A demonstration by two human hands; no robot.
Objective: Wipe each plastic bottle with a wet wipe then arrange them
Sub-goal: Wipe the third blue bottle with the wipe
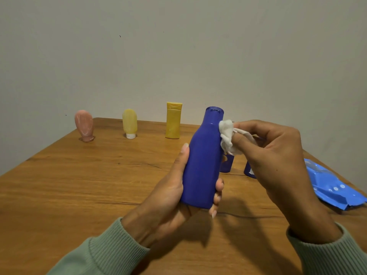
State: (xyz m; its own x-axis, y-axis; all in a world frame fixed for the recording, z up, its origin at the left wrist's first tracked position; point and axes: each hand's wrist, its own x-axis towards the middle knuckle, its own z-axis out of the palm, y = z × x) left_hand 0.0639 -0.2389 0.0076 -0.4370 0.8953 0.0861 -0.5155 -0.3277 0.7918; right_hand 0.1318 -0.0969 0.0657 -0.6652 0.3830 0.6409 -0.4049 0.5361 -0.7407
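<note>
Over the brown wooden table [79, 185], as the head camera looks down, our left hand [170, 195] wraps the lower body of the tall dark-blue plastic bottle [202, 163], thumb up one side and fingers curled round the other. It holds the bottle upright with a slight tilt, apparently lifted off the tabletop. Our right hand [278, 151] pinches the crumpled white wet wipe [227, 135] and presses it against the bottle's shoulder, just below the cap. Along the far edge a pink squeeze tube [84, 126], a pale yellow squeeze tube [129, 123] and a mustard-yellow flat bottle [174, 121] stand in a row, well apart from one another, and we take them as already wiped and placed. Two smaller blue containers [226, 164] sit behind the held bottle, mostly hidden, and we cannot tell their shape. A crinkled blue wipe packet [333, 185] lies near the right edge. We judge that we are in the middle of wiping the dark-blue bottle. The next move calls for drawing the wipe down the body while the left hand turns the bottle to expose the far side, then standing it beside the mustard-yellow flat bottle.
</note>
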